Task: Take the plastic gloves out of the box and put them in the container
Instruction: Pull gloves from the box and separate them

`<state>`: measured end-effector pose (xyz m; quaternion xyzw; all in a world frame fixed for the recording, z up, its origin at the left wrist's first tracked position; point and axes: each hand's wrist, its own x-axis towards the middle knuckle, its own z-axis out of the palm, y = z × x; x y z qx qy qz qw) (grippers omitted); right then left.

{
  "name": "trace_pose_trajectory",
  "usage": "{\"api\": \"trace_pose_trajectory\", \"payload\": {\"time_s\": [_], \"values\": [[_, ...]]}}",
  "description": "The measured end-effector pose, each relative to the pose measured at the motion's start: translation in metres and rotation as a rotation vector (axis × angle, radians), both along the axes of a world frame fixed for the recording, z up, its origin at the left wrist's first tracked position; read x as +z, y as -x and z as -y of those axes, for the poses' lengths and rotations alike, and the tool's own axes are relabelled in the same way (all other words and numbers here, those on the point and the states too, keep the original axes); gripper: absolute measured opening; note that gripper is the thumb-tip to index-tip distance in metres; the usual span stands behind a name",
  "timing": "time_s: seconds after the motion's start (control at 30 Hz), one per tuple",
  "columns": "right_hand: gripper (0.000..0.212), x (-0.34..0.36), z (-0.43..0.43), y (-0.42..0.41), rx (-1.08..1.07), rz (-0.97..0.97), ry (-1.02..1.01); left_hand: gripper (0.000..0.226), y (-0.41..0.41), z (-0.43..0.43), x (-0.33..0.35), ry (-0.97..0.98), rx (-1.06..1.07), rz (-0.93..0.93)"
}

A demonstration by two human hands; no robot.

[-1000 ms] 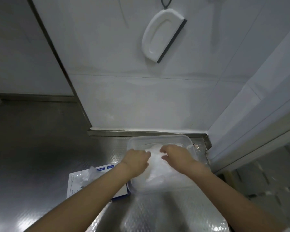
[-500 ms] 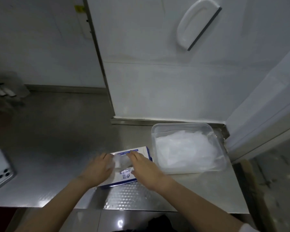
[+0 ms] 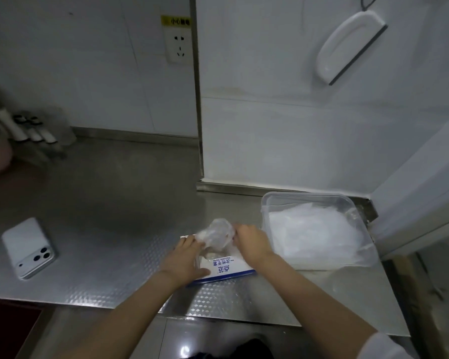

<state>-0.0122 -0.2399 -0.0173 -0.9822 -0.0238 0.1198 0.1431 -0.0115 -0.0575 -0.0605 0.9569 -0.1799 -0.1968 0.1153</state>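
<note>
A flat white and blue glove box lies on the steel counter near its front edge. A wad of clear plastic gloves rises out of the box top. My right hand pinches the wad at its right side. My left hand rests on the left part of the box, fingertips touching the wad. To the right stands a clear plastic container holding a heap of white plastic gloves.
A white phone lies face down at the counter's left. Bottles and utensils stand at the far left by the wall. A wall socket and a hanging white scraper are above. The counter's front edge is close.
Both hands left the container and moved left to the box. A wad of gloves now stands pulled up out of the box between the hands.
</note>
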Motion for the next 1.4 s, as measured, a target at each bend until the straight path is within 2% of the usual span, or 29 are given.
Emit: {"api": "trace_pose_trajectory", "payload": {"time_s": [0.17,0.27,0.37,0.43,0.5,0.57,0.63,0.7,0.77,0.87,0.93,1.13,1.2,1.27,1.33,1.4], "values": [[0.011,0.036,0.028,-0.006,-0.129,0.182,-0.165,0.067,0.001,0.002,0.0,-0.029,-0.015,0.018],[0.006,0.051,0.048,-0.008,-0.18,0.207,-0.154,0.059,0.001,0.011,0.004,-0.08,-0.041,0.024],[0.011,0.059,0.066,-0.004,-0.228,0.218,-0.169,0.048,0.005,0.024,0.013,-0.082,-0.152,0.056],[0.013,0.062,0.073,0.003,-0.221,0.225,-0.215,0.044,0.007,0.035,0.02,0.056,-0.115,0.069],[0.01,0.063,0.079,0.009,-0.176,0.184,-0.207,0.049,0.005,0.049,0.038,0.304,0.055,0.041],[0.014,0.063,0.083,0.013,-0.123,0.091,-0.21,0.073,-0.003,0.066,0.058,0.561,0.147,-0.044],[0.015,0.065,0.085,0.015,-0.073,-0.016,-0.288,0.098,-0.01,0.081,0.077,0.719,0.144,-0.153],[0.016,0.07,0.088,0.019,-0.034,-0.12,-0.409,0.103,-0.016,0.091,0.093,0.799,0.14,-0.253],[0.019,0.077,0.095,0.023,-0.022,-0.204,-0.52,0.089,-0.023,0.095,0.105,0.82,0.104,-0.28],[0.017,0.081,0.112,0.026,-0.067,-0.232,-0.64,0.036,-0.03,0.1,0.115,0.767,-0.013,-0.35],[0.013,0.08,0.128,0.025,-0.134,-0.195,-0.693,0.012,-0.031,0.106,0.116,0.755,-0.014,-0.392],[0.031,0.075,0.168,0.024,-0.299,-0.094,-0.579,0.011,-0.04,0.128,0.115,0.791,0.225,-0.241],[0.027,0.076,0.177,0.022,-0.37,0.06,-0.582,0.013,-0.043,0.139,0.118,0.783,0.222,-0.2],[0.025,0.082,0.186,0.02,-0.438,0.192,-0.684,0.019,-0.044,0.149,0.125,0.772,0.183,-0.178],[0.038,0.092,0.191,0.019,-0.34,0.156,-0.678,0.015,-0.042,0.159,0.134,0.775,0.132,-0.176],[0.064,0.095,0.191,0.017,-0.173,0.059,-0.487,0.015,-0.04,0.168,0.14,0.807,0.071,-0.202]]}}
